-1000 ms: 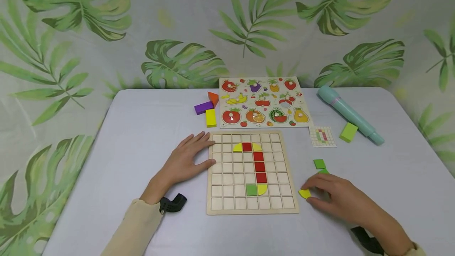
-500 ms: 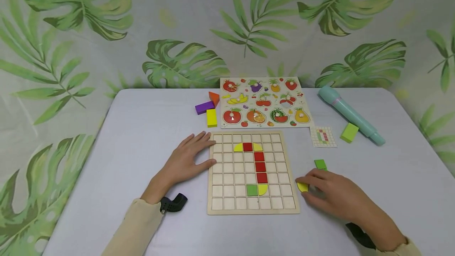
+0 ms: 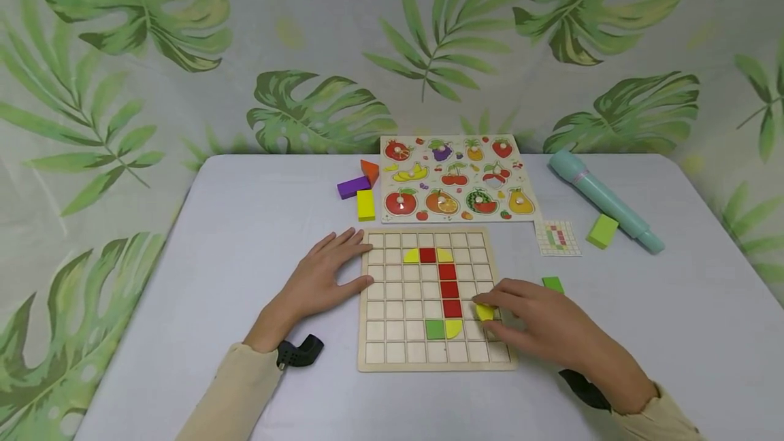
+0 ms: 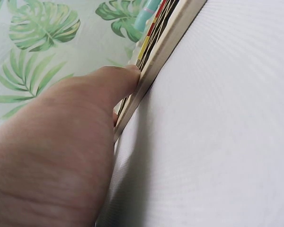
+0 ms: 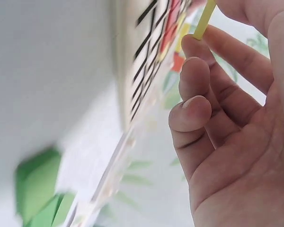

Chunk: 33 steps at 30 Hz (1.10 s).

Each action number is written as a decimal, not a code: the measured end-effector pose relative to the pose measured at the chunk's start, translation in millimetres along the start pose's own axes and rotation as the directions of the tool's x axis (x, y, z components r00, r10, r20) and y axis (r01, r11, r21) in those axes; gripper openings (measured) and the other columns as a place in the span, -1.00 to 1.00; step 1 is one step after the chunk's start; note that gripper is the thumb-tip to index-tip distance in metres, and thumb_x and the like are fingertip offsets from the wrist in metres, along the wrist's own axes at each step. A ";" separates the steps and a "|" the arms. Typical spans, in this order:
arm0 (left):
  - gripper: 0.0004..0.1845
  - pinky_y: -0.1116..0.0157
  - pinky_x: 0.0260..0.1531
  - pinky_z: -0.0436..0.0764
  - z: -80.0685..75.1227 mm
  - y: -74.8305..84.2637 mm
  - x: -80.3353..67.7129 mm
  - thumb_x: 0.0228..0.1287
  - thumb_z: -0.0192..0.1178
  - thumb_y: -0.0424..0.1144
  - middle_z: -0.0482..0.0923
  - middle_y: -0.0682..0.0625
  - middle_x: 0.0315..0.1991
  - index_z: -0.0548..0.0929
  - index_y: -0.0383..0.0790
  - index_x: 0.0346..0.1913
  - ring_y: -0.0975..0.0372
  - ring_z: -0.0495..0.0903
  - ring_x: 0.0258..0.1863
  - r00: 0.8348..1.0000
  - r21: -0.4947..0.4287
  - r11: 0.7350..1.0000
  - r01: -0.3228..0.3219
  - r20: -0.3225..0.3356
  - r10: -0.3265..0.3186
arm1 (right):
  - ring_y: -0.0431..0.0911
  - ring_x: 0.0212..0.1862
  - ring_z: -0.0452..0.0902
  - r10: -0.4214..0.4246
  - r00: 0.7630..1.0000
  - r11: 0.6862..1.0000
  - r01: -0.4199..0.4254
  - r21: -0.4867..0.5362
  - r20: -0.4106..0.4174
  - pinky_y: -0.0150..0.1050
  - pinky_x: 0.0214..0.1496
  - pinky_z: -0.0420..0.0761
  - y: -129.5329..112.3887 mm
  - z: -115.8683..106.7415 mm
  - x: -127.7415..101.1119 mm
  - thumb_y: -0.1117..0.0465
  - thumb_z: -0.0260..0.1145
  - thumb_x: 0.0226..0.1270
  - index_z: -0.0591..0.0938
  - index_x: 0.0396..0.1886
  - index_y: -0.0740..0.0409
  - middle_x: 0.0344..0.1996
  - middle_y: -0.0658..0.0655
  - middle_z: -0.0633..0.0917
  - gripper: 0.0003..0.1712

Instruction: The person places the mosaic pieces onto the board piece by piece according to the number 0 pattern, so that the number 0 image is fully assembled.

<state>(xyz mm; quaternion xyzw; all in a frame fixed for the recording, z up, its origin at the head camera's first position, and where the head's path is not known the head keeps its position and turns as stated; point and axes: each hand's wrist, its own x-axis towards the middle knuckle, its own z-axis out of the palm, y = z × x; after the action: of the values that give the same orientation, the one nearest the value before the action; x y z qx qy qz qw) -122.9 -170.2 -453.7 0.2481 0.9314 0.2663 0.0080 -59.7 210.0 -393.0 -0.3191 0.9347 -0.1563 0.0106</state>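
A wooden grid board (image 3: 375,356) lies flat at the table's front centre, with red squares, yellow quarter-rounds and a green square set in its cells. My right hand (image 3: 539,322) is over the board's right side and pinches a yellow quarter-round tile (image 3: 484,312) (image 5: 204,19) just right of the lowest red square (image 3: 452,308). My left hand (image 3: 321,278) rests flat on the table, its thumb and fingers touching the board's left edge (image 4: 154,71). A loose green square tile (image 3: 552,284) lies on the table beside my right hand.
Behind the board lies a fruit puzzle board (image 3: 456,179). Purple, orange and yellow blocks (image 3: 361,190) sit to its left. A teal tube (image 3: 603,199), a lime block (image 3: 602,231) and a small pattern card (image 3: 557,237) are at the right.
My right hand lifted the yellow tile from the table right of the board and carried it left, over the board's right columns. The left hand stayed put.
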 end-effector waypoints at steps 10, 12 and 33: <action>-0.34 0.06 0.65 0.04 -0.5 1.8 0.4 0.37 0.29 0.17 0.30 -0.01 0.56 0.54 -0.03 0.43 0.14 0.14 0.62 1.000 0.001 1.000 0.006 0.005 -0.006 | -0.28 -0.08 0.60 -0.069 0.996 0.996 0.065 0.067 0.057 -0.26 -0.02 0.74 -23.1 11.3 28.8 -0.09 0.49 0.31 0.76 0.11 -0.16 -0.08 -0.23 0.70 -0.59; -0.34 0.06 0.65 0.04 -1.0 2.2 0.3 0.36 0.29 0.17 0.30 -0.01 0.56 0.54 -0.03 0.43 0.13 0.14 0.62 1.000 0.000 1.000 0.005 0.004 -0.005 | -0.26 -0.08 0.61 -0.091 0.994 0.994 0.086 0.073 0.065 -0.24 -0.01 0.74 -28.4 14.1 34.5 -0.09 0.49 0.31 0.75 0.11 -0.15 -0.08 -0.20 0.71 -0.59; -0.34 0.08 0.65 0.03 -0.4 1.6 0.2 0.37 0.28 0.18 0.29 0.00 0.56 0.54 -0.02 0.43 0.13 0.14 0.62 1.000 0.011 1.000 0.018 0.007 -0.018 | -0.21 0.06 0.63 -0.179 0.973 0.984 0.175 0.042 0.143 -0.20 0.07 0.74 -53.8 37.1 60.0 -0.12 0.45 0.35 0.76 0.06 -0.18 -0.05 -0.17 0.71 -0.65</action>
<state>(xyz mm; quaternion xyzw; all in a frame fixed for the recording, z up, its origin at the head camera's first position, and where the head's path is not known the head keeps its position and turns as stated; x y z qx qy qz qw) -122.5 -169.1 -452.6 0.2407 0.9350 0.2603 0.0123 -71.1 123.2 -407.4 -0.4114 0.8969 -0.1465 0.0698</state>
